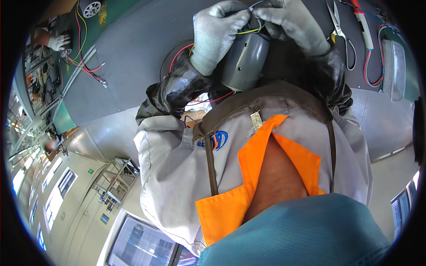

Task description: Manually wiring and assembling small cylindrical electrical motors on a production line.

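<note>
At the top of the head view, both my hands wear whitish knit gloves and are closed in a pinch above a grey cylindrical motor housing [246, 60]. My left hand [219, 33] and my right hand [290, 24] meet at a thin, pale strip [257, 22] bent into a loop, which looks like a cable tie. A yellow-green wire [248, 31] passes just below it, across the top of the housing. The housing leans close to my apron, its side pierced by small holes. Red wire [177, 55] curves out beside my left wrist.
Scissors [338, 33] lie right of my right hand, beside a red-and-white stick-shaped tool [364, 26] and a translucent long box [393, 71]. To the left, loose wires with connectors [98, 79] rest on the grey tabletop [128, 66]. Farther left is another person's gloved hand [59, 43].
</note>
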